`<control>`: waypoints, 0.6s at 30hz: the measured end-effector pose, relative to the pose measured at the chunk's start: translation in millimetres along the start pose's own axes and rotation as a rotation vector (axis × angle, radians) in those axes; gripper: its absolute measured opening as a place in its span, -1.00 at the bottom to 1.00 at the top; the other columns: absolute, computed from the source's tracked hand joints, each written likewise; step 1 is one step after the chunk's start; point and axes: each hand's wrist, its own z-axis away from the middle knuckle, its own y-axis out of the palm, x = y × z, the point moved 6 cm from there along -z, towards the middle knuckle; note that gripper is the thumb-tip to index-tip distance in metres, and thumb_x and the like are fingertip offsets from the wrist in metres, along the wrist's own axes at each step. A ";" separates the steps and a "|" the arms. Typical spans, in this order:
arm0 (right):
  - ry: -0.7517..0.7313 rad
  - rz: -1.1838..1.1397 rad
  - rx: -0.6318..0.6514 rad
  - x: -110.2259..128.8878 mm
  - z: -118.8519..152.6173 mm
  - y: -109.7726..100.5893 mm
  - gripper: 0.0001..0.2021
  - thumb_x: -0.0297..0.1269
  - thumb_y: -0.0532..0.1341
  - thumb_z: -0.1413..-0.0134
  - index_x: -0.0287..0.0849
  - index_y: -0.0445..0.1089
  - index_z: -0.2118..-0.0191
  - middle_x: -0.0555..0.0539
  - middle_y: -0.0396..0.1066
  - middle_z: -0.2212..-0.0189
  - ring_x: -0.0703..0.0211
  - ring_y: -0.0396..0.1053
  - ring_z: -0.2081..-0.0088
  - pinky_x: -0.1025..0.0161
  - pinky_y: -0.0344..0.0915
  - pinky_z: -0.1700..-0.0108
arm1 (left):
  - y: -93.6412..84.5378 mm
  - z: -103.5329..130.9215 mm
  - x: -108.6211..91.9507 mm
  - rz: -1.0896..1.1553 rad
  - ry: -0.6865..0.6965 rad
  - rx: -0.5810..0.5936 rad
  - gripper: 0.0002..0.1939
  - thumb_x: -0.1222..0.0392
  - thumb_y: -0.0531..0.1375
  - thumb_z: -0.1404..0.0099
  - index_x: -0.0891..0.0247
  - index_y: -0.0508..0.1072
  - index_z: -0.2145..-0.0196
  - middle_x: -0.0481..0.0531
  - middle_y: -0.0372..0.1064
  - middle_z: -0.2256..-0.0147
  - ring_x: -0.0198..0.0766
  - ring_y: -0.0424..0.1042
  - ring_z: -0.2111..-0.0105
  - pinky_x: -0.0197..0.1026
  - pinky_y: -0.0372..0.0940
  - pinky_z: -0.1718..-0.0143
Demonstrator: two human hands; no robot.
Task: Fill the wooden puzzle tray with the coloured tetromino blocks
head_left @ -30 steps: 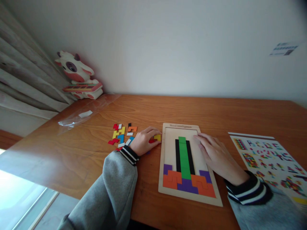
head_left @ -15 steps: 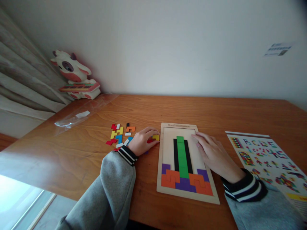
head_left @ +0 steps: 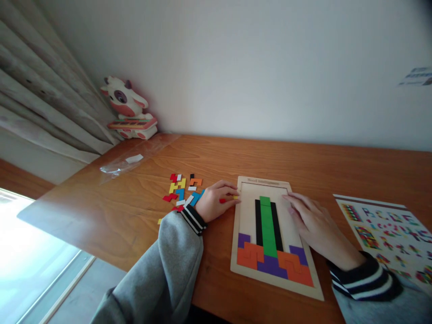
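A wooden puzzle board (head_left: 235, 225) lies on the table in front of me. In it, a long green column (head_left: 267, 225) stands between two black strips, above orange and purple pieces (head_left: 272, 266). My left hand (head_left: 216, 201) rests at the board's left edge with thumb and fingers apart. A red piece (head_left: 222, 200) and a bit of a yellow piece (head_left: 235, 197) show between them, partly hidden by the hand. Over the board's right edge lies my right hand (head_left: 312, 222), fingers stretched out and touching the board, holding nothing.
Loose coloured pieces (head_left: 180, 191) are scattered left of my left hand, some hidden by the sleeve. A printed pattern sheet (head_left: 388, 225) lies at the right. Farther back are a clear plastic bag (head_left: 116, 168) and a cow-shaped toy keyboard (head_left: 133, 110) near the curtain (head_left: 43, 90).
The view has turned left, so everything appears farther right. My left hand has shifted slightly toward the board, covering more of the red and yellow pieces. My right hand stays on the board's edge.
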 end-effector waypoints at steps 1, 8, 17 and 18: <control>0.011 -0.024 -0.031 3.9 -2.1 -5.5 -0.61 -0.20 -0.05 -0.37 -0.17 0.40 -0.11 -0.27 0.41 -0.11 -0.22 0.38 -0.09 -0.23 0.30 -0.10 | 1.0 -0.1 -5.3 0.029 0.017 -0.012 -0.89 0.22 0.34 -0.28 0.27 0.58 0.24 0.12 0.50 0.12 -0.22 0.53 0.13 -0.16 0.47 0.03; 0.152 -0.692 0.138 57.8 -16.3 -19.4 -0.62 0.01 0.14 -0.30 -0.08 0.43 -0.07 -0.14 0.54 0.09 0.07 0.50 0.17 0.13 0.46 0.13 | 16.2 2.3 -40.0 0.270 0.089 -0.033 -0.86 0.18 0.36 -0.27 0.26 0.59 0.23 0.15 0.53 0.11 -0.18 0.54 0.09 -0.10 0.48 0.01; 0.262 -1.017 0.209 73.2 -23.2 -6.3 -0.64 0.05 0.29 -0.13 -0.14 0.52 0.14 -0.11 0.59 0.18 0.09 0.53 0.20 0.15 0.48 0.16 | 15.3 3.3 -47.4 0.232 0.184 0.053 -0.74 0.08 0.37 -0.24 0.25 0.56 0.15 0.17 0.54 0.11 -0.16 0.55 0.10 -0.10 0.48 0.01; 0.264 -1.020 0.219 72.5 -23.8 -6.3 -0.65 0.05 0.29 -0.13 -0.15 0.53 0.17 -0.11 0.59 0.21 0.09 0.53 0.22 0.15 0.48 0.16 | 14.5 3.3 -47.0 0.221 0.196 0.080 -0.71 0.07 0.37 -0.24 0.25 0.55 0.13 0.17 0.54 0.10 -0.15 0.55 0.08 -0.10 0.48 0.00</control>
